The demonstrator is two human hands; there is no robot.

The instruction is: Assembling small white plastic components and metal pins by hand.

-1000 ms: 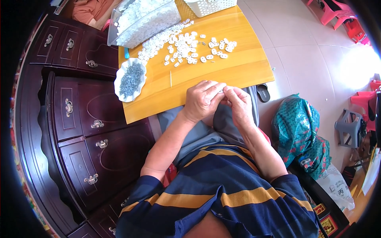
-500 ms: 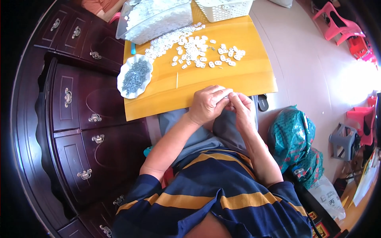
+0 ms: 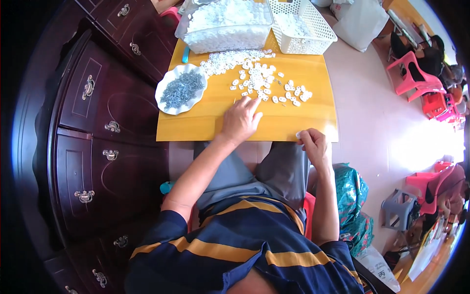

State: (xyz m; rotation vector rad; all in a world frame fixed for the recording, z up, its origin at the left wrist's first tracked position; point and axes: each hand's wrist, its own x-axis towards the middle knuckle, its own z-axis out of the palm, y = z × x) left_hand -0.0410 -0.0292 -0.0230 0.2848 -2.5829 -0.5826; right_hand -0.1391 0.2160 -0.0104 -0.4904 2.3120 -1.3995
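Note:
My left hand (image 3: 242, 118) reaches over the yellow-brown tabletop with its fingers stretched out and the thumb apart. Its fingertips lie at the near side of a loose spread of small white oval plastic pieces (image 3: 257, 78), each with dark holes. A thin pale stick shows only in part beside those fingertips. At the table's front edge, my right hand (image 3: 316, 146) pinches one small white plastic piece (image 3: 298, 134) between thumb and forefinger. Left of the spread, a white scalloped dish (image 3: 164, 102) holds many small grey metal pins or screws (image 3: 182, 89), too small to name for sure.
At the back of the table (image 3: 196, 128) stand a clear bin (image 3: 225, 41) heaped with white pieces and a white perforated basket (image 3: 308, 45). Dark wooden drawers (image 3: 98, 98) line the left. Green bags (image 3: 348, 191) lie on the floor to the right, with pink chairs (image 3: 416, 78) beyond.
My hands, together before, have parted. The left has moved forward onto the table toward the white pieces; the right has moved right and lower with a piece. The view has shifted too.

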